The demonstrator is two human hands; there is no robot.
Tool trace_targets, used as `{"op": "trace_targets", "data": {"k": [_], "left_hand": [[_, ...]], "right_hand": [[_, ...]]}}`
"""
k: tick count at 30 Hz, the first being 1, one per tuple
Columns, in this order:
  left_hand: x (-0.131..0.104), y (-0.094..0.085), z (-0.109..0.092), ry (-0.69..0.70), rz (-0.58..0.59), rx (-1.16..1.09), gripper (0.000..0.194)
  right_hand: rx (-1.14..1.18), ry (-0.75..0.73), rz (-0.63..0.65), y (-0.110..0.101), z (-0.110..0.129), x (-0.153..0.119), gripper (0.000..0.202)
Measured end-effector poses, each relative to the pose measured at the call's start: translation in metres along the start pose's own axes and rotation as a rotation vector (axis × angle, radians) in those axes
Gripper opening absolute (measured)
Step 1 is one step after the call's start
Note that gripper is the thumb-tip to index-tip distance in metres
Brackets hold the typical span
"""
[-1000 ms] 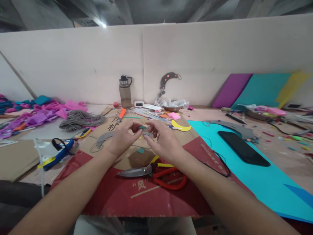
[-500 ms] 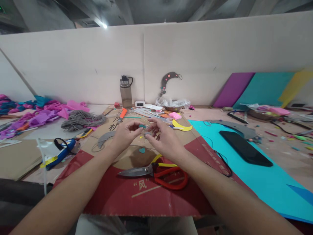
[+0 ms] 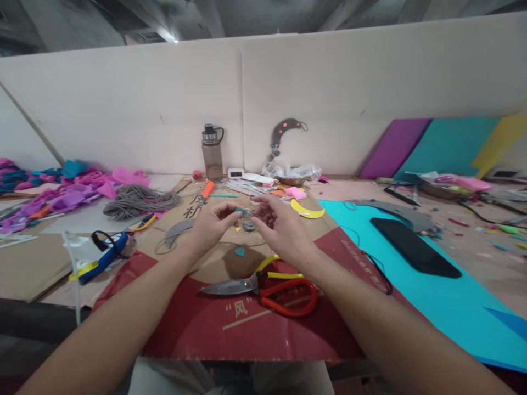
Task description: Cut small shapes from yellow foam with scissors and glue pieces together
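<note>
Above the cardboard sheet, my left hand [image 3: 216,220] pinches a small teal piece [image 3: 241,211] between thumb and fingers. My right hand [image 3: 280,222] faces it, fingers curled together; whatever they grip is too small to make out. A small grey piece [image 3: 248,225] shows just below and between the fingertips; whether it hangs or lies on the cardboard I cannot tell. Beneath my hands lies a teal heart-shaped cutout [image 3: 239,251]. Scissors [image 3: 251,285] with red and yellow handles rest nearer me, and a grey crescent [image 3: 178,231] lies beside my left wrist.
A yellow crescent [image 3: 307,209] lies beyond my right hand. Farther back stand a water bottle [image 3: 212,156] and a plastic-covered bowl [image 3: 292,178]. Grey cord [image 3: 139,201] is bundled at left. A phone [image 3: 414,247] rests on a blue sheet [image 3: 444,315] at right.
My right fingertips have shifted slightly right, away from the left ones. The grey piece between them shows more clearly. My left hand still pinches the teal piece.
</note>
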State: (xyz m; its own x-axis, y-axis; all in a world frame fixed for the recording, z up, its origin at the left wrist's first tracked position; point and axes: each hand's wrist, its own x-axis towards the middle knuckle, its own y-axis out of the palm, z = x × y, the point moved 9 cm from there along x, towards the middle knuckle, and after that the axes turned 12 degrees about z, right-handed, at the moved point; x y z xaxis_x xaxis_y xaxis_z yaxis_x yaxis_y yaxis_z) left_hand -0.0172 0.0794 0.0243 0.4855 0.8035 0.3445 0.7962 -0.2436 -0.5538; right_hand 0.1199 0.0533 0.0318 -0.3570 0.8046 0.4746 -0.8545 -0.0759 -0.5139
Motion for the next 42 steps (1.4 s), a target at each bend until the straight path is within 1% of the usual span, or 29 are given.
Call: {"op": "trace_targets", "data": {"k": [4, 7, 10, 12, 15, 18, 23, 29, 31, 36, 42], "left_hand": [[0.0, 0.0, -0.001, -0.008, -0.006, -0.007, 0.018], [-0.001, -0.002, -0.001, -0.041, -0.024, 0.001, 0.015], [-0.001, -0.003, 0.0, -0.076, -0.027, -0.02, 0.015], [-0.001, -0.001, 0.005, -0.104, -0.005, -0.095, 0.017], [0.001, 0.008, 0.014, -0.156, 0.071, -0.242, 0.021], [0.001, 0.013, 0.019, -0.192, 0.109, -0.307, 0.021], [0.002, 0.014, 0.017, -0.197, 0.105, -0.3, 0.023], [0.002, 0.015, 0.017, -0.166, 0.112, -0.303, 0.036], [0.002, 0.014, 0.016, -0.161, 0.111, -0.294, 0.037], [0.002, 0.012, 0.012, -0.152, 0.1, -0.241, 0.028], [0.0, 0.012, 0.009, -0.155, 0.107, -0.205, 0.022]], "right_hand": [[0.014, 0.002, -0.001, -0.001, 0.0, 0.0, 0.029], [0.025, 0.003, 0.005, -0.001, -0.001, 0.0, 0.028], [-0.008, 0.002, 0.001, -0.002, 0.0, 0.0, 0.023], [-0.036, 0.001, -0.005, -0.002, 0.0, 0.001, 0.019], [-0.064, 0.013, -0.008, -0.003, -0.001, 0.001, 0.014], [-0.061, 0.022, -0.013, -0.005, -0.002, 0.001, 0.012], [-0.031, 0.025, -0.035, -0.008, -0.003, 0.0, 0.01], [0.006, 0.006, -0.032, -0.008, -0.004, 0.001, 0.012], [0.0, 0.004, -0.036, -0.008, -0.005, 0.001, 0.012], [-0.01, 0.007, -0.041, -0.009, -0.004, 0.001, 0.012], [-0.142, -0.018, -0.053, -0.011, 0.002, 0.001, 0.015]]}}
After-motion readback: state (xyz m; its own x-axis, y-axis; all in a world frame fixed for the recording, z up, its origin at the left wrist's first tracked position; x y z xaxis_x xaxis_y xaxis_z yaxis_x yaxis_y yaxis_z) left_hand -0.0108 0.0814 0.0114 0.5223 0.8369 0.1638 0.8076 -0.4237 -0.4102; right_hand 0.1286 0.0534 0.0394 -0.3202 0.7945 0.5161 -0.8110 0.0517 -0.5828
